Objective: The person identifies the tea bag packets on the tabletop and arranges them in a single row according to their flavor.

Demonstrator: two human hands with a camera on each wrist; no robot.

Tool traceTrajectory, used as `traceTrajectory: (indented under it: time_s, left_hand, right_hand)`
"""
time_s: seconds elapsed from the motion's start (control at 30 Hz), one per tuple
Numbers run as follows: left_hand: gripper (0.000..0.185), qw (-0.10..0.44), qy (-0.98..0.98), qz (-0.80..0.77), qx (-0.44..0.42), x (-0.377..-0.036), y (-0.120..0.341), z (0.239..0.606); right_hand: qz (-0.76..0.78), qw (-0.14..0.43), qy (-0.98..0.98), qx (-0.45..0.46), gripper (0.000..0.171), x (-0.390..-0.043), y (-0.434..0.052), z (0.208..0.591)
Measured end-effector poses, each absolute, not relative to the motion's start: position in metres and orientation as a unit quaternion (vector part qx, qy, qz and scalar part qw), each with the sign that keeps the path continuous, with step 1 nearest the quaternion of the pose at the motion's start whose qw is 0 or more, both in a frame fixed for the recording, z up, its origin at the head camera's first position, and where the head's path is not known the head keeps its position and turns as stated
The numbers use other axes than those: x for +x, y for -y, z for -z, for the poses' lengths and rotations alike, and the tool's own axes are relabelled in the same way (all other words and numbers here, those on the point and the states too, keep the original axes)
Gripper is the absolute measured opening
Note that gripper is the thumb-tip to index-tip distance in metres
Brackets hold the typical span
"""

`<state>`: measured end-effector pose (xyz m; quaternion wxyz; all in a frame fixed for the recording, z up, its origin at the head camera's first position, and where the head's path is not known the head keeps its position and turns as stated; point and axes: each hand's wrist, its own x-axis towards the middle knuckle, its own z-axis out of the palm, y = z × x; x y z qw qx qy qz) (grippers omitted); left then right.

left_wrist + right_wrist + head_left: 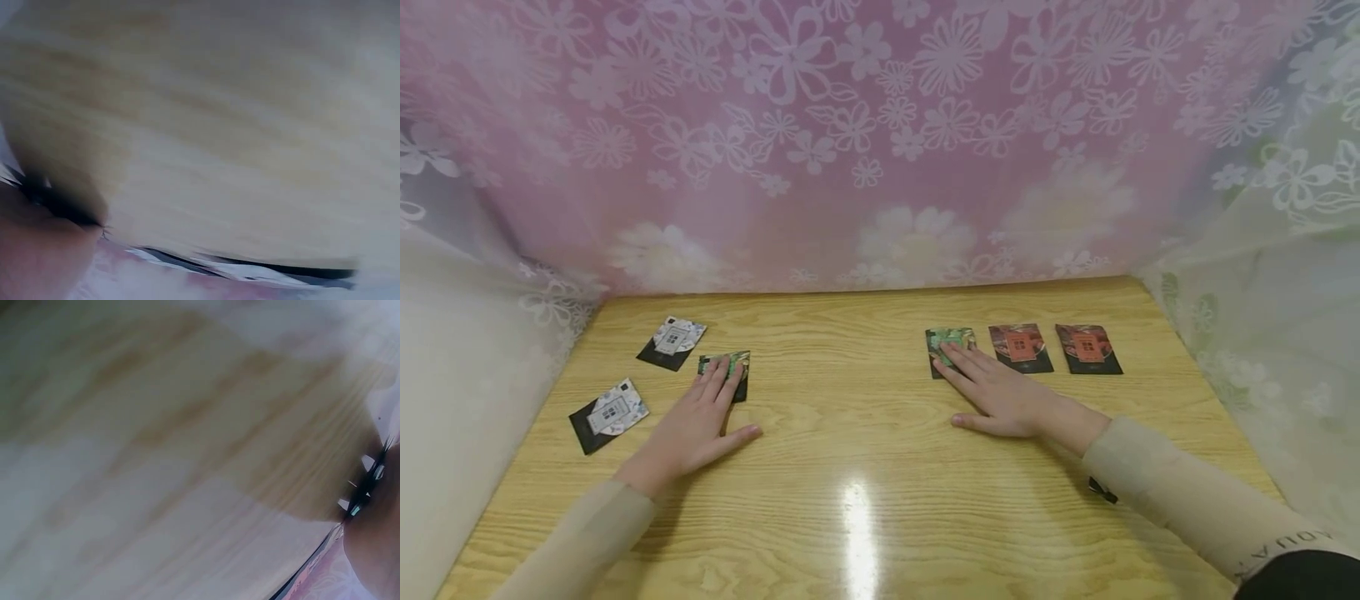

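Observation:
In the head view my left hand (696,421) lies with its fingers extended over a small flat green-and-black packet (742,385), covering part of it. On the other side, my right hand (1000,396) rests its straight fingers on a second green-and-black packet (934,342). Two white-and-black packets, one farther back (673,342) and one nearer (608,415), lie left of my left hand. Beyond my right hand are two red-and-black packets, an inner packet (1021,347) and an outer packet (1087,348). Both wrist views show mostly blurred wood, with packet edges low down.
The wooden table (850,417) carries all the packets. A pink floral curtain (865,167) hangs along its back edge, and pale cloth drapes stand at both sides. A small black object (1102,491) shows beside the right sleeve, partly hidden; its kind is unclear.

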<state>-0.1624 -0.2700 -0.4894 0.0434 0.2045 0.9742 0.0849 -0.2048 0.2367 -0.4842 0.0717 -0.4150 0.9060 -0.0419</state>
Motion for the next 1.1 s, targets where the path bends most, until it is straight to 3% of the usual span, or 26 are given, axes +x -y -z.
traceTrajectory:
  time_s: [0.57,1.1]
  left_hand:
    - [0.103,0.052,-0.954,-0.110,0.275,-0.189,0.186,0.486]
    - [0.106,0.087,-0.955,-0.068,0.276,-0.204,0.118,0.490]
  right_hand:
    - [0.045,0.066,-0.905,-0.417,0.087,-0.206,-0.233,0.481]
    - [0.034,0.061,-0.904,-0.421,0.087,-0.203,-0.233,0.482]
